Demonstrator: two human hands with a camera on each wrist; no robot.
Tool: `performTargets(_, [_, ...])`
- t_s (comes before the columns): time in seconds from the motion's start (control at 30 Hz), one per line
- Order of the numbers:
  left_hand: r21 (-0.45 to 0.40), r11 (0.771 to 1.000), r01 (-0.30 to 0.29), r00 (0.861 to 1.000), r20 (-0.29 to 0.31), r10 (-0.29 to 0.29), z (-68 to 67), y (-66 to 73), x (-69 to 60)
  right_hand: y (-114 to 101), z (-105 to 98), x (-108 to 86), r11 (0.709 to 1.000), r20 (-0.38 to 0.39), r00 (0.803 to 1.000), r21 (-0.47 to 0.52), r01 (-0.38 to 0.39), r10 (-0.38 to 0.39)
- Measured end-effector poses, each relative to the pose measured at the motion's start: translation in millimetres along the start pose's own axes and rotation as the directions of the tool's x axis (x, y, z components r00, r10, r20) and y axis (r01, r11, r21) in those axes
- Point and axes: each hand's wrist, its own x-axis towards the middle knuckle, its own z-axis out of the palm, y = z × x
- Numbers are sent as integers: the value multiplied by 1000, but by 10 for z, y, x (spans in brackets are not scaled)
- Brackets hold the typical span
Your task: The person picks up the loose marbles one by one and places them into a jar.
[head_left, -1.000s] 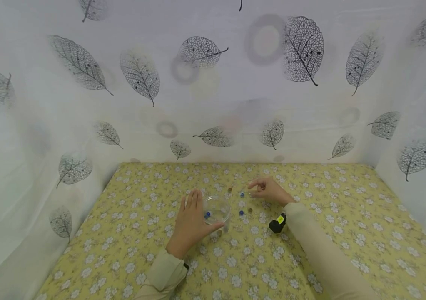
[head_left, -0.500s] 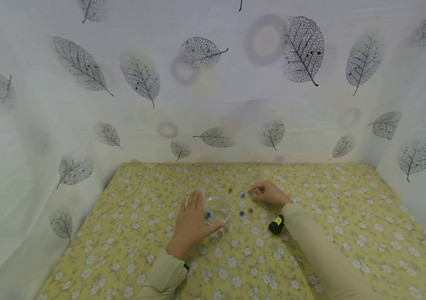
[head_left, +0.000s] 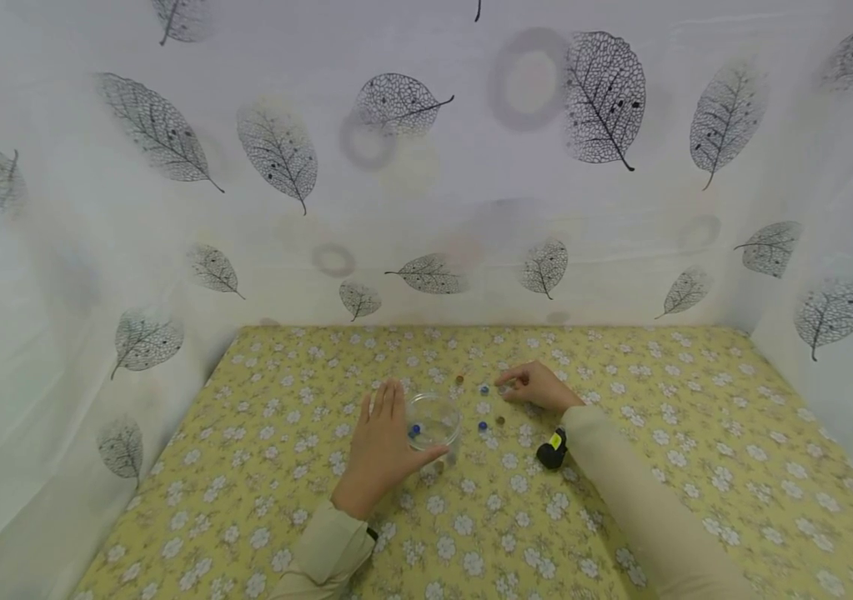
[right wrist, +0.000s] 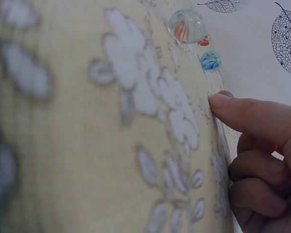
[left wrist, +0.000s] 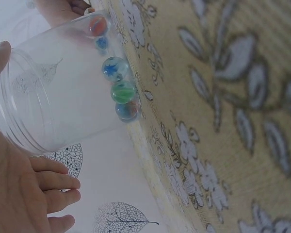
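A clear plastic jar (head_left: 435,417) stands upright on the floral cloth, with several glass marbles (left wrist: 122,92) on its bottom. My left hand (head_left: 379,450) lies along its left side, thumb across the near rim and the other fingers straight behind it. Right of the jar, my right hand (head_left: 539,387) is down at the cloth. Its thumb and index finger pinch a small clear marble (right wrist: 226,93), mostly hidden by a fingertip; the other fingers are curled in. Nearby lie a light blue marble (head_left: 484,390), a dark blue marble (head_left: 482,426) and two brownish ones, one an amber marble (head_left: 459,379).
A yellow flowered cloth (head_left: 621,467) covers the table. White curtains (head_left: 426,192) printed with leaves hang behind it and on both sides. A black device with a yellow patch (head_left: 552,450) sits by the right wrist.
My right hand has dropped slightly, and its thumb and index finger have closed on the clear marble. The left hand and jar have stayed in place.
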Motion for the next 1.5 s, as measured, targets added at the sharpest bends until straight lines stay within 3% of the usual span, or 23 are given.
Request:
performTargets(0.23, [10,1000,9,1000,10,-9,-6,-7,3,15,18,18,999,-16,1000,27,-16,17])
performTargets(0.47, [29,1000,5,1000,8,-5,8,-20,17,47,3,18,996,-29,997,49,76,-75])
performTargets(0.63, [23,1000,3,1000,7,-3,-14,-12,20,-51,12,5,1000,-47,999,17,1,0])
performTargets(0.93, [16,1000,7,1000,17,-8,-30,4,25,-93,7,13,993,-86,994,-94,-74,66])
performTargets(1.17, [8,1000,7,1000,19,-7,-22,-1,10,-163,6,-11,970,-99,990,-211,-118,99])
performTargets(1.5, [2,1000,13,999,29,-13,-11,1,10,-199,9,-51,955,-118,988,-268,-124,95])
